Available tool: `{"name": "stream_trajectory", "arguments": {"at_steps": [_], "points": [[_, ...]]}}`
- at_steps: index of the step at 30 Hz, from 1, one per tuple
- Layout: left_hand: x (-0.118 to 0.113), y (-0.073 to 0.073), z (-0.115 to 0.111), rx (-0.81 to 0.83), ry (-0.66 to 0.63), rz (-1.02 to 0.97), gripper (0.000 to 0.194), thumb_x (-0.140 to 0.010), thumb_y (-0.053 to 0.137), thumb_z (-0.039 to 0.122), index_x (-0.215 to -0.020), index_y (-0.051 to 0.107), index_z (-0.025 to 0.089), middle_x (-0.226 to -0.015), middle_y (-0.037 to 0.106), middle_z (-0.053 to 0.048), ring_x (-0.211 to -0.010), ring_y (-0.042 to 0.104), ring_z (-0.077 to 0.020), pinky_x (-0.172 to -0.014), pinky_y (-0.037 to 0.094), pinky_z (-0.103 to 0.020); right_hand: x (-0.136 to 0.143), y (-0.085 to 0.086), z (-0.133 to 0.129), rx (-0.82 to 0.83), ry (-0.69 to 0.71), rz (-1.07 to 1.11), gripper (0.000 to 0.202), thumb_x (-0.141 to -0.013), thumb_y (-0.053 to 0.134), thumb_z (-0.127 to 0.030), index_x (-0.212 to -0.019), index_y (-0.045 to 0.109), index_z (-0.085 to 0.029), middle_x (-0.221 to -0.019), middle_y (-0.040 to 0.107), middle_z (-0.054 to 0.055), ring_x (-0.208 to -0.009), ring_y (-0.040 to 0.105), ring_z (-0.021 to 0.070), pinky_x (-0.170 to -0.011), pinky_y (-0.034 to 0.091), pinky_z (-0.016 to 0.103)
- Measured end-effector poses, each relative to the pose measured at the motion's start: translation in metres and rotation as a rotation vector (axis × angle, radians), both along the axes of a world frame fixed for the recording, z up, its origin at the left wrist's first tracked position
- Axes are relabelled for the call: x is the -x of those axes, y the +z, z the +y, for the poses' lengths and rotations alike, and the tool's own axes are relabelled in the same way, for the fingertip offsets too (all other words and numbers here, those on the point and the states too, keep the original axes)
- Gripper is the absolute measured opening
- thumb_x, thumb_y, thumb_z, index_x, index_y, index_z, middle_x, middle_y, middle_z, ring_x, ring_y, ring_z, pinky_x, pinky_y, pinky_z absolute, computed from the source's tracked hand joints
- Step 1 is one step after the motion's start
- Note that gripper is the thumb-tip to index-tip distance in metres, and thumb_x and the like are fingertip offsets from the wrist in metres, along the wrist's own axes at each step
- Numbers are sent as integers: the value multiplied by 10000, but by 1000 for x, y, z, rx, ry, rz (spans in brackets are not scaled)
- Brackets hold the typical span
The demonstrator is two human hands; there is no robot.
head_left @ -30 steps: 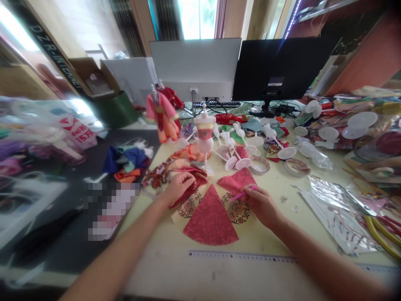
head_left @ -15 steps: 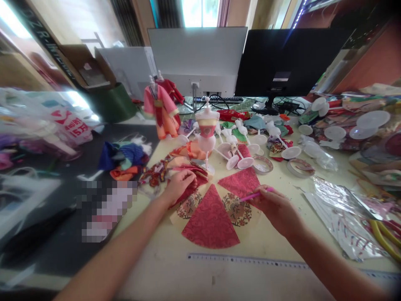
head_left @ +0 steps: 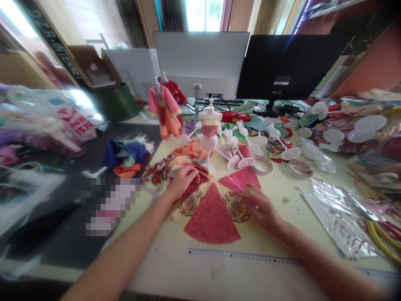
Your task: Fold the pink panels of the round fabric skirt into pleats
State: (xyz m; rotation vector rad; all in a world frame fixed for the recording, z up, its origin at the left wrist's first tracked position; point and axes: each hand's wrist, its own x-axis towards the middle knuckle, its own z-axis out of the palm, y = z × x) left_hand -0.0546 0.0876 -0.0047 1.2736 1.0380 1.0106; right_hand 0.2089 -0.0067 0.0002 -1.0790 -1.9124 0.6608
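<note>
A fan of fabric wedges lies on the pale table, with a plain red wedge point(head_left: 213, 217) in the middle and a floral wedge point(head_left: 235, 208) to its right. My left hand point(head_left: 187, 180) is closed on a folded red fabric piece point(head_left: 202, 169) at the upper left of the fan. My right hand point(head_left: 257, 205) holds a pink pen point(head_left: 235, 184), whose tip points up and left over the right red wedge point(head_left: 250, 177). Behind the fan stands a small white mannequin point(head_left: 209, 129) with a red and cream band around it.
A ruler point(head_left: 244, 257) lies along the front. Tape rolls point(head_left: 263, 165), toppled mannequins point(head_left: 272, 129) and two monitors point(head_left: 200, 58) are behind. Yellow-handled scissors point(head_left: 380, 242) and a silvery packet point(head_left: 340, 230) lie right. Blue cloth point(head_left: 128, 152) is left.
My right hand has moved left and slightly down over the right floral wedge, and the pen now slants up to the left. My left hand stays at the folded fabric. The view has shifted slightly.
</note>
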Motion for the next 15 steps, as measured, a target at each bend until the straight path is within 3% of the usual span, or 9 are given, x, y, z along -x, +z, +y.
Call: {"name": "stream_trajectory", "arguments": {"at_steps": [2,7,11,15], "points": [[0,-2,0,-5,3,-6,268,-736,633,400,-753,568,140,-677,605,-14,-641,577,-130,-657,480,-276,-1,-1,-7,-79,5,-162,169,-879,553,-276,-1008,646,-220,-936,643,69,-933,560,250,-986,315,523],[1,-5,1,-13,4,0,245,-746,620,390,-760,573,150,-674,610,-5,-632,580,-130,-637,477,-268,-6,2,-11,-189,-30,-427,177,-885,532,-227,-1041,580,-159,-882,600,100,-871,507,272,-847,392,496],[2,-7,1,-27,6,23,234,-769,597,389,-771,576,156,-694,620,-10,-640,588,-130,-643,474,-268,-10,0,-3,-274,-42,-510,134,-917,421,-164,-925,554,-163,-743,557,64,-745,482,230,-778,416,435],[0,-9,4,-50,5,38,224,-773,593,376,-762,569,154,-697,615,-10,-657,590,-133,-673,479,-279,-15,-6,11,-370,-70,-524,168,-924,384,-131,-917,548,-165,-743,562,58,-754,496,219,-835,405,437]]}}
